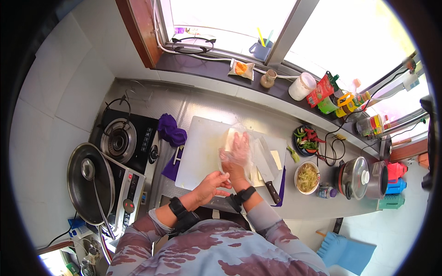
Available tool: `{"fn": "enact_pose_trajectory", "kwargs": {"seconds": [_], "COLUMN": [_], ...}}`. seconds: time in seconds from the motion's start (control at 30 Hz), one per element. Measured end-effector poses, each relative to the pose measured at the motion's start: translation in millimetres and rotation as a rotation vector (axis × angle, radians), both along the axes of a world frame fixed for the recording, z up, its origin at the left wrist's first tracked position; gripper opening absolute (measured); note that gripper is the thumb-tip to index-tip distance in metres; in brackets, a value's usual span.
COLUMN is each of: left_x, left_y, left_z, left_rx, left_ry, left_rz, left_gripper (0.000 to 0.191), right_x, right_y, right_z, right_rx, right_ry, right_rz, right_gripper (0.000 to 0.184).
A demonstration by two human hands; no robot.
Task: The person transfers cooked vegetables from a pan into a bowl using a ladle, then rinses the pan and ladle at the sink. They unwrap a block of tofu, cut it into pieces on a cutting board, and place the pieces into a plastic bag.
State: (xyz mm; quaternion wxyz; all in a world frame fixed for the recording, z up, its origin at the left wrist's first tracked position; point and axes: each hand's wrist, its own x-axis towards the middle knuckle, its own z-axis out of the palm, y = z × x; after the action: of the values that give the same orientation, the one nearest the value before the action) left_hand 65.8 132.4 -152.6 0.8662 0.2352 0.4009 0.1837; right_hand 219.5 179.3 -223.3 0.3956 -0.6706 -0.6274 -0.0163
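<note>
My right hand (238, 153) is inside a clear plastic bag (251, 132) and lies over a pale block (229, 139) on the white cutting board (202, 141). My left hand (213, 184) is at the bag's lower edge, by my right wrist; whether it pinches the plastic is hard to tell. Just right of the bag a cleaver (264, 158) with a wide blade lies on the board, its dark wooden handle over the near edge. Pale flat slices (276, 159) show beside and under the blade.
Left are a purple cloth (171, 130), a gas burner (119, 139) and a frying pan (77, 193) with a ladle on an induction cooker. Right stand a bowl of peppers (306, 140), a bowl of chopped food (307, 177), a bottle (326, 192) and a lidded pot (354, 177). Jars and bottles line the sill.
</note>
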Motion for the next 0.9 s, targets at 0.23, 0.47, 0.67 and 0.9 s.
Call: {"fn": "enact_pose_trajectory", "kwargs": {"seconds": [0.23, 0.47, 0.67, 0.9], "left_x": [-2, 2, 15, 43], "left_y": [1, 25, 51, 81], "left_z": [0, 16, 24, 6], "left_rx": [0.089, 0.094, 0.845, 1.72], "left_ry": [-0.067, -0.255, 0.162, 0.532], "left_rz": [0.045, 0.207, -0.058, -0.232], "left_gripper": [0.032, 0.065, 0.086, 0.092], "right_x": [25, 78, 59, 55], "right_y": [-9, -46, -39, -31], "right_z": [34, 160, 108, 134], "right_rx": [-0.502, -0.739, -0.759, -0.303], "right_ry": [-0.01, 0.41, -0.21, 0.427], "right_rz": [0.317, 0.342, 0.253, 0.371], "right_gripper": [0.049, 0.054, 0.056, 0.026]}}
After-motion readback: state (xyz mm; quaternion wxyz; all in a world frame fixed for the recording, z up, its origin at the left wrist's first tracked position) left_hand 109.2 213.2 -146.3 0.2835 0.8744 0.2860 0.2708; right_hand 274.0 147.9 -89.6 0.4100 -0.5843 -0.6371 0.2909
